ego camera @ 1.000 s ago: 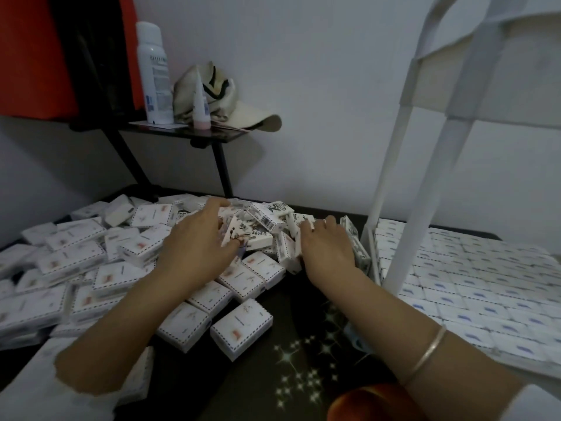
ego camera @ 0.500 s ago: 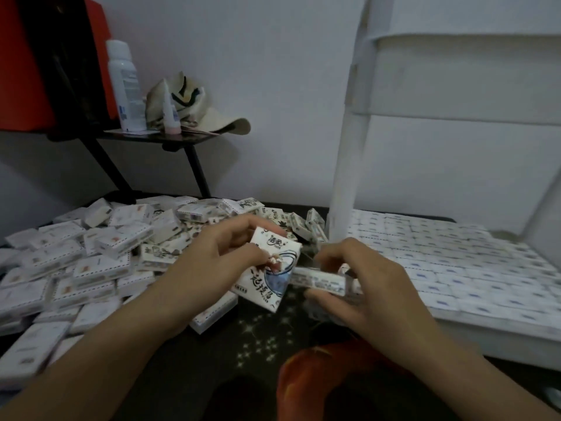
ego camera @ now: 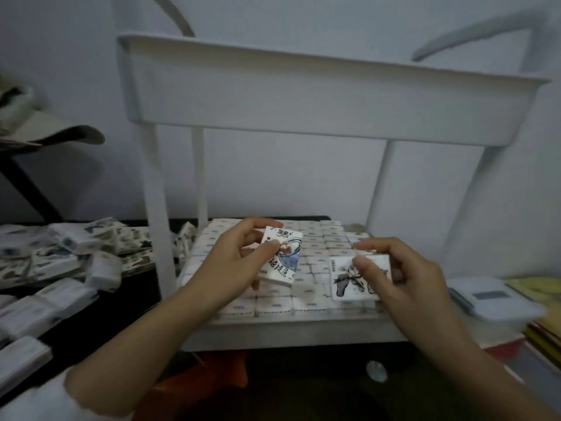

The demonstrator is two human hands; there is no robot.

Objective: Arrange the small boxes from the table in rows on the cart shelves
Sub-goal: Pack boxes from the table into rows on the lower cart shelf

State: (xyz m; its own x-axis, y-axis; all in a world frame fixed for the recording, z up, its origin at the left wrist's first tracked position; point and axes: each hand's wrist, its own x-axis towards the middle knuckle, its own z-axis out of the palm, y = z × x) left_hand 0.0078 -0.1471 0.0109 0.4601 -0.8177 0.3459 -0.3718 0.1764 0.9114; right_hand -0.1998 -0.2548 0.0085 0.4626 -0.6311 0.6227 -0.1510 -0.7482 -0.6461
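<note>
My left hand (ego camera: 230,262) pinches a small white box with blue artwork (ego camera: 280,259), tilted, above the white cart's lower shelf (ego camera: 291,329). My right hand (ego camera: 406,275) pinches a second small white box with a dark ink drawing (ego camera: 349,281) over the shelf's right side. That shelf is covered with rows of small white boxes (ego camera: 303,247) laid flat. A loose pile of the same boxes (ego camera: 69,256) lies on the dark table to the left.
The cart's upper tray (ego camera: 303,104) hangs over the shelf on white posts (ego camera: 158,214). A cap (ego camera: 45,129) sits on a dark stand at far left. A white device (ego camera: 494,296) and coloured papers lie at the right. Orange fabric (ego camera: 206,378) shows below.
Both hands lifted a box each from the table pile and carried them right, over the cart's lower shelf. The view swung right with them.
</note>
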